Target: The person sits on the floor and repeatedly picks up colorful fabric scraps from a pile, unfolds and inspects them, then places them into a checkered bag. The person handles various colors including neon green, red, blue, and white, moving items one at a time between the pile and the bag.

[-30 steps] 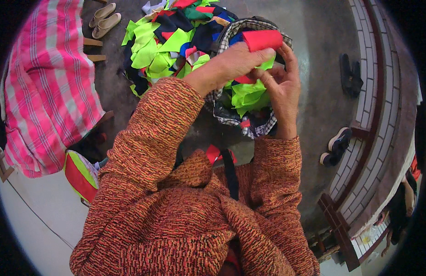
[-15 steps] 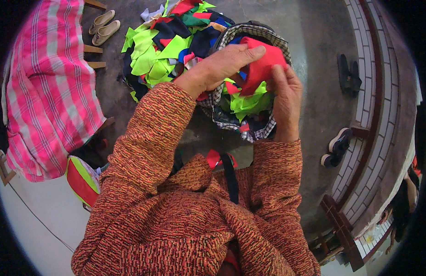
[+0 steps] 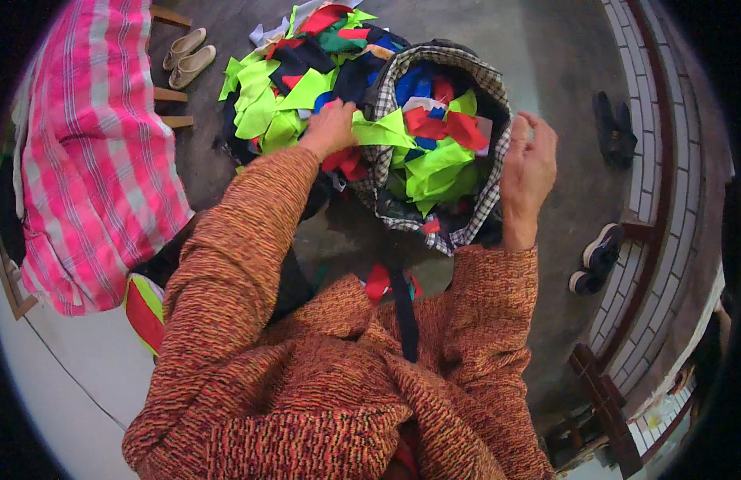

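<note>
My left hand (image 3: 332,130) reaches down onto the right side of a heaped pile of cloth scraps (image 3: 258,108), its fingertips mostly hidden. Right beside those fingers, a bright green scrap (image 3: 385,130) lies across the near-left rim of a checkered-edged cloth bag (image 3: 495,188). Inside the bag are green scraps (image 3: 438,172), red scraps (image 3: 446,126) and some blue and white ones. My right hand (image 3: 530,168) is at the bag's right rim, fingers loosely bent with a gap at the thumb and no cloth visible in it.
Pink checked cloth (image 3: 98,160) covers a piece of furniture with wooden legs at the left. Pale shoes (image 3: 190,60) stand beside it. Dark shoes (image 3: 613,132) and black sneakers (image 3: 598,258) lie along the white-tiled step (image 3: 638,160) at the right.
The red cloth stretched between both hands over the bag is out of them. My left hand has moved left to the pile, and my right hand has shifted outward to the bag's right rim.
</note>
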Demonstrator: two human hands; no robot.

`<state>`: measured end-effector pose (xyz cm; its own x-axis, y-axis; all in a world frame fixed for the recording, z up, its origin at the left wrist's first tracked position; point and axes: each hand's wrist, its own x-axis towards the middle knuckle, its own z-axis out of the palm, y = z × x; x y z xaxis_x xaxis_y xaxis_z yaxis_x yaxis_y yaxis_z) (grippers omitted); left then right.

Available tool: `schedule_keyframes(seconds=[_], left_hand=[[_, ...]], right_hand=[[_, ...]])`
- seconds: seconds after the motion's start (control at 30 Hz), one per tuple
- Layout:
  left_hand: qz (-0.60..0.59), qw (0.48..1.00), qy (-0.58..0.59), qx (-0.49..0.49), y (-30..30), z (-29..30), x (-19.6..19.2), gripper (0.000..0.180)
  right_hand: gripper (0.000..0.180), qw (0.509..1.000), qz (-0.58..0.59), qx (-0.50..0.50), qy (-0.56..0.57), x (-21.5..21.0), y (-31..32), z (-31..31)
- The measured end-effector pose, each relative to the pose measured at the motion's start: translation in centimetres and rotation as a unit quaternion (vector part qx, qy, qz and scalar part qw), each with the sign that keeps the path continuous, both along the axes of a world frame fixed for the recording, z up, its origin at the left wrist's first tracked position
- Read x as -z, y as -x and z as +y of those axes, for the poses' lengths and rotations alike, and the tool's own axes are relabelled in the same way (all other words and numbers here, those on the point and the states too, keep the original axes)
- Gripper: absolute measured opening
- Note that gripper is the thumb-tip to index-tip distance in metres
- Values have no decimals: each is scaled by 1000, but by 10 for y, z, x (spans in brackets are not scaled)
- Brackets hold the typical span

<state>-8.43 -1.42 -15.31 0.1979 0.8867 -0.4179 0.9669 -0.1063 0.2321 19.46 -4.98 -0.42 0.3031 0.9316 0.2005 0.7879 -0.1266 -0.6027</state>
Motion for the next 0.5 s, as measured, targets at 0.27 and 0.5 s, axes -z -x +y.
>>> schedule_keyframes(seconds=[0.27, 0.5], left_hand=[[54, 998, 28, -4, -18, -14, 45, 33], [-163, 986, 17, 9, -36, 13, -45, 33]], right_hand=[[30, 985, 49, 49, -161, -1, -26, 3], [26, 967, 180, 65, -167, -3, -21, 3]])
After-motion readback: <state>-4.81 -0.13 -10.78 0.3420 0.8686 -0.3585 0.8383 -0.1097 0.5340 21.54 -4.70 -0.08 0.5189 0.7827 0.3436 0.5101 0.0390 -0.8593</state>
